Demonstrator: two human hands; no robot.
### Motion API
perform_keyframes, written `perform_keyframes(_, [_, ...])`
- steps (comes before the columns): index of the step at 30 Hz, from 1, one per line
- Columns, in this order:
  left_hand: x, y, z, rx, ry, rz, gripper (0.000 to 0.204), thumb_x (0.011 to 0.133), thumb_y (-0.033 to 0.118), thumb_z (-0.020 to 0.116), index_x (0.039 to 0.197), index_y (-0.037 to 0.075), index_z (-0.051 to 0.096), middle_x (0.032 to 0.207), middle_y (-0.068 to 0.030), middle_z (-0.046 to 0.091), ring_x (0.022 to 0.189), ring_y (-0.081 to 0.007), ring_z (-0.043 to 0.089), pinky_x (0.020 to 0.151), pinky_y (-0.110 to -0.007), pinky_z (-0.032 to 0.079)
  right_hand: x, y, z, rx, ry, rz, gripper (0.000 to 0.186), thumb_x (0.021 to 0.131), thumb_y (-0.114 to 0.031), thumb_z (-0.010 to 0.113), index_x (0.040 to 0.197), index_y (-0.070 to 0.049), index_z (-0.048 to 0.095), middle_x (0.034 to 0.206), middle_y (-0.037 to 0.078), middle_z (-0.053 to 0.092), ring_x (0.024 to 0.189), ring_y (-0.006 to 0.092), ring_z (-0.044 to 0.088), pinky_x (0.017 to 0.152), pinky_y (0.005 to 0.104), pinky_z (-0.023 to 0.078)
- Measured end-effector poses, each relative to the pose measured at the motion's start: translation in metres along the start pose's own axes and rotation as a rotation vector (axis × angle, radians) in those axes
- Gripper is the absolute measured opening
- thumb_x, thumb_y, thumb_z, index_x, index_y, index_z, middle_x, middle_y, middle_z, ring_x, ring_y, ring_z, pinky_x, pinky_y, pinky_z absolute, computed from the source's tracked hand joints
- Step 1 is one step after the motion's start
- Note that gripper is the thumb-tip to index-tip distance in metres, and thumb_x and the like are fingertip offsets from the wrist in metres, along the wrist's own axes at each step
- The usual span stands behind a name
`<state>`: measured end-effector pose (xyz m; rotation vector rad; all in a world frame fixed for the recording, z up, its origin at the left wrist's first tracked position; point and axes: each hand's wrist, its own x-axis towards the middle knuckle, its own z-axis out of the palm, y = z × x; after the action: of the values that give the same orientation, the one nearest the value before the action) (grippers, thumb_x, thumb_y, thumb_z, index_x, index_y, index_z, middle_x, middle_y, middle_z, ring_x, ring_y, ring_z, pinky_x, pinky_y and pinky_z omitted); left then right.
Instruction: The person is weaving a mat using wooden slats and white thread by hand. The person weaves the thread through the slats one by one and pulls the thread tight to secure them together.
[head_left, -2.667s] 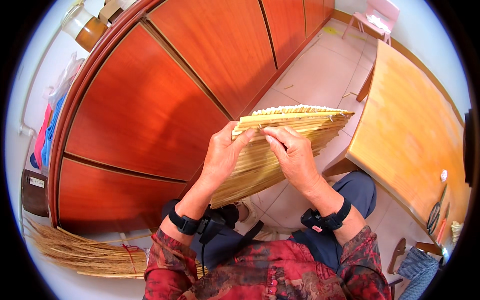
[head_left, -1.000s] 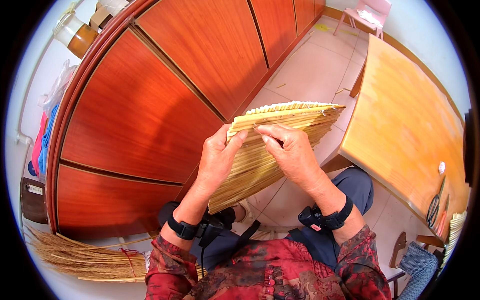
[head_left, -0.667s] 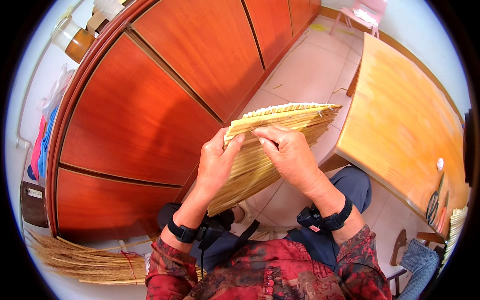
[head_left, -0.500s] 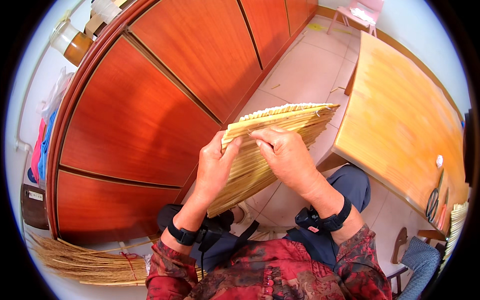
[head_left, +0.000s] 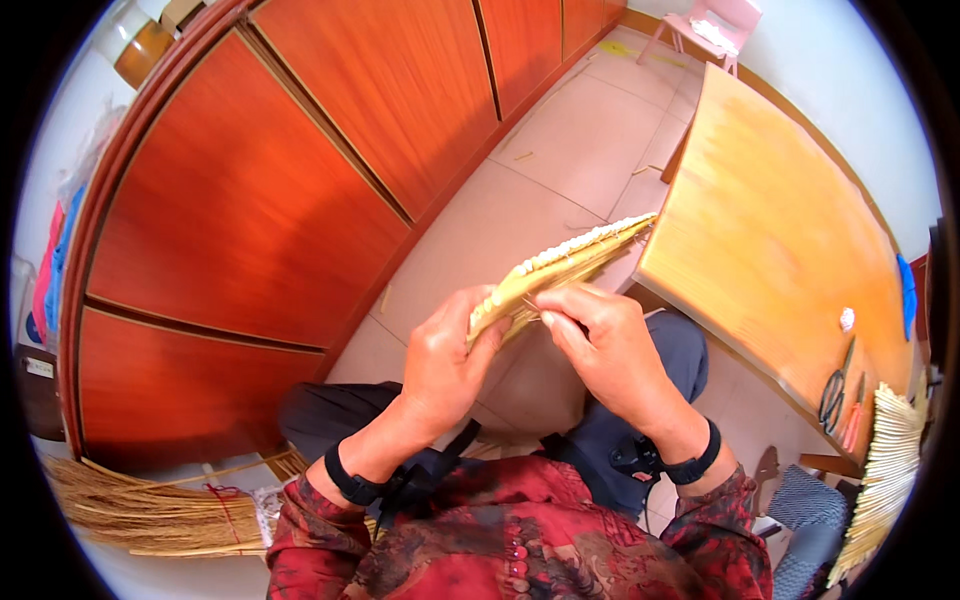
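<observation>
A mat of pale yellow plant stalks (head_left: 580, 262), bound side by side, is held up in front of me, tilted nearly edge-on. Whitish cut stalk ends run along its upper edge. My left hand (head_left: 440, 350) is closed round the near left end, thumb on the side facing me. Against that same face, my right hand (head_left: 605, 338) has thumb and forefinger pinched together. A thin strand shows beside those fingertips, but what they grip is too small to make out. Both wrists wear black straps.
A wooden table (head_left: 770, 220) stands at right, with black-handled scissors (head_left: 832, 395) near its edge. Red-brown cabinets (head_left: 240, 210) line the left. A bundle of dry stalks (head_left: 150, 510) lies lower left; another stalk mat (head_left: 885, 470) leans lower right. A pink chair (head_left: 710, 30) stands far back.
The mat has turned from showing its broad face to nearly edge-on. Both hands have come slightly lower and to the right, keeping their places on it. The whole view has shifted a little.
</observation>
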<state>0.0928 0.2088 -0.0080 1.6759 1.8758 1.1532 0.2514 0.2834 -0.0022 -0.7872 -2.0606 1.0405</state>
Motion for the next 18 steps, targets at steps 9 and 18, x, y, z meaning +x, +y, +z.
perform_keyframes(9, [-0.048, 0.010, 0.029, 0.064, -0.029, 0.244, 0.043, 0.071, -0.003, 0.068, 0.111, -0.005, 0.052, 0.104, -0.0212, 0.060, 0.092, -0.0350, 0.061, 0.079, -0.037, 0.050, -0.072, -0.002, -0.010, 0.279, -0.026, 0.464, 0.014, 0.087, -0.003, 0.056, 0.097, 0.001, 0.063, 0.074, 0.005, 0.056, 0.062, 0.0086, 0.050, 0.058, 0.0227, 0.042])
perform_keyframes(18, [-0.065, 0.004, 0.035, 0.007, 0.004, 0.298, 0.059, 0.056, -0.004, 0.073, 0.111, -0.007, 0.051, 0.107, -0.0219, 0.059, 0.095, -0.0358, 0.061, 0.081, -0.039, 0.050, -0.084, -0.007, -0.029, 0.156, -0.176, 0.483, 0.015, 0.087, -0.005, 0.058, 0.100, 0.000, 0.064, 0.079, 0.003, 0.060, 0.058, 0.0064, 0.049, 0.052, 0.0203, 0.042])
